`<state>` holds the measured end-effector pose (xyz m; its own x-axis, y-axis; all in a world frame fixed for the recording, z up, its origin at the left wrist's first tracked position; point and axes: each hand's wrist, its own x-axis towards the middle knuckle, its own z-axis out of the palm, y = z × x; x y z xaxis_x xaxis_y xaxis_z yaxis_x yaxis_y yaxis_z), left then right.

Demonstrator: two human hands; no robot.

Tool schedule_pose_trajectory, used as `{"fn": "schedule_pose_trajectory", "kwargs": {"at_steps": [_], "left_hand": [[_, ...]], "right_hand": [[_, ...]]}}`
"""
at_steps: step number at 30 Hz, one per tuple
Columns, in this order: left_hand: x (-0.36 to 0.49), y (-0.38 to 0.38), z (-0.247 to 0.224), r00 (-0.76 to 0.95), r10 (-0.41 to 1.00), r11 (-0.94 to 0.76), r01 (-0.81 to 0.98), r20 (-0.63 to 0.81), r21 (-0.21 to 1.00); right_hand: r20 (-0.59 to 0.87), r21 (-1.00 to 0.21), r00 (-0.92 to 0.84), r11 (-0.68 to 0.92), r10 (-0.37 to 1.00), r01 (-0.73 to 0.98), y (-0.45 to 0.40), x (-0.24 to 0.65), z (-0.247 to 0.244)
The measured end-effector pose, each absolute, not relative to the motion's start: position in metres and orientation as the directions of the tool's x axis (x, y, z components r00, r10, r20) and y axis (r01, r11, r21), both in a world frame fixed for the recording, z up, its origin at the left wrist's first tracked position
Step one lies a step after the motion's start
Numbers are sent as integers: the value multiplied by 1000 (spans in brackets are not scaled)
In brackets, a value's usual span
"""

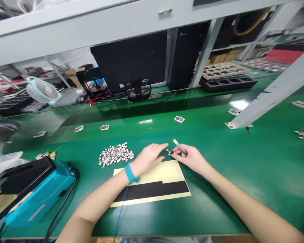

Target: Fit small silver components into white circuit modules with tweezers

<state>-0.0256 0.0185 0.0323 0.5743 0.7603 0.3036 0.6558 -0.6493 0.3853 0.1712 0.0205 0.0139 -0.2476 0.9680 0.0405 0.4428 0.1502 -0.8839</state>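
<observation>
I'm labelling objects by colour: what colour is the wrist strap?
The wrist strap is teal-blue, in the head view.

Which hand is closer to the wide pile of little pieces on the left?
Left. The left hand is just right of the pile; the right hand is farther right, holding a slim tool.

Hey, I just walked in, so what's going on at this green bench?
Someone is handling small parts. The right hand holds a slim tool with a yellow end, beside a few small pieces. The left hand, wearing a blue wristband, is open on their other side. A bigger pile of pieces lies left of the yellow sheet's far edge.
</observation>
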Motion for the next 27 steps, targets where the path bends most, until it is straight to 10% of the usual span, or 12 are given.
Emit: {"fn": "schedule_pose_trajectory", "kwargs": {"at_steps": [14, 27], "left_hand": [[-101, 18, 34, 468, 881, -431, 854, -71, 291], [-56, 17, 45, 307, 951, -180, 491, 24, 853]], "right_hand": [[73, -448, -759, 701, 647, 554, -24, 146, 11], [14, -121, -731, 727, 682, 676, -52, 128, 6]]}}
